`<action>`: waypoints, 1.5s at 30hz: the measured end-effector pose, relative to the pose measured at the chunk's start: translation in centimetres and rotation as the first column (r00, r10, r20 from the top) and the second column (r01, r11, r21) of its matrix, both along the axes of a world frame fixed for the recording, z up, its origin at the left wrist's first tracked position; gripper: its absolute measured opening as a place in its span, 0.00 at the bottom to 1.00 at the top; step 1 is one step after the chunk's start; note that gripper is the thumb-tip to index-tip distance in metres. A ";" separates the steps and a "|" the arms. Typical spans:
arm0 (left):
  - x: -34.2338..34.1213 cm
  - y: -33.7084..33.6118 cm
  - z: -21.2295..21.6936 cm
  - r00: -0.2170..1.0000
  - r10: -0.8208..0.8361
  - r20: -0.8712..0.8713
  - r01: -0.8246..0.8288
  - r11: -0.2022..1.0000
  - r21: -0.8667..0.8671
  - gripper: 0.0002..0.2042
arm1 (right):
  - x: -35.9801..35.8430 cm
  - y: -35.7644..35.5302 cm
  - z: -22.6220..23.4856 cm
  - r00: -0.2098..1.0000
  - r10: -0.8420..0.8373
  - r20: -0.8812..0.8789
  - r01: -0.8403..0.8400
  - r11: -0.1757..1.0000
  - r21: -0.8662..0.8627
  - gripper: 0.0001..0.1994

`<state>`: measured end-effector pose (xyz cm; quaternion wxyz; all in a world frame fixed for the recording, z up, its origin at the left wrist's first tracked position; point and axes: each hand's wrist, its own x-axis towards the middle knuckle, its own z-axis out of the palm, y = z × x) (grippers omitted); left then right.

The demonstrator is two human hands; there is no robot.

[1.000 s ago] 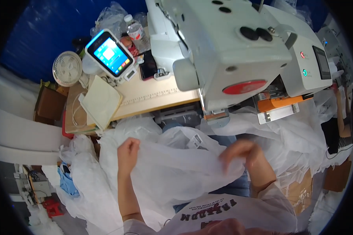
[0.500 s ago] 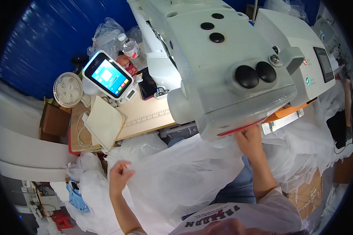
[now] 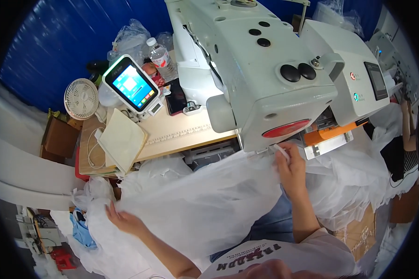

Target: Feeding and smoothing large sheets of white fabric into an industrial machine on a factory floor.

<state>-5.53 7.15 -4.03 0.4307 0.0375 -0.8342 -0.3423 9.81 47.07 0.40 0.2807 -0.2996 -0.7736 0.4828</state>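
Note:
A sheer white fabric [image 3: 195,204] spreads across my lap and up to the head of a white sewing machine [image 3: 274,102]. Close below the machine head, my right hand [image 3: 291,169] pinches a folded edge of this fabric between thumb and fingers. Out at the left, my left hand [image 3: 124,222] lies against the fabric's far-left part with its fingers apart. The needle area is mostly hidden behind the machine head and the cloth.
A lit control screen [image 3: 131,84], a white fan [image 3: 81,99], a plastic bottle [image 3: 161,60] and a cream pad [image 3: 122,142] stand left of the machine. An orange part [image 3: 330,134] juts out on the right. More white fabric [image 3: 344,186] is heaped there.
My left hand has moved left and down, its fingers spreading. My right hand has come slightly down from under the machine head, showing the pinched edge. The view has shifted.

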 end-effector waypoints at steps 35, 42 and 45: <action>-1.6 -0.1 1.7 0.380 -0.725 0.575 0.445 0.688 0.573 0.07 | 3.9 9.0 2.1 0.932 -0.332 0.148 0.206 0.818 0.538 0.08; -4.0 4.4 3.2 0.323 -0.808 0.493 0.308 0.582 0.752 0.03 | 2.3 12.3 0.8 0.899 -0.409 0.154 0.116 0.562 0.819 0.11; -2.1 5.2 4.1 0.449 -0.689 0.569 0.355 0.721 0.594 0.03 | 1.7 12.2 -0.7 0.898 -0.416 0.147 0.145 0.592 0.793 0.14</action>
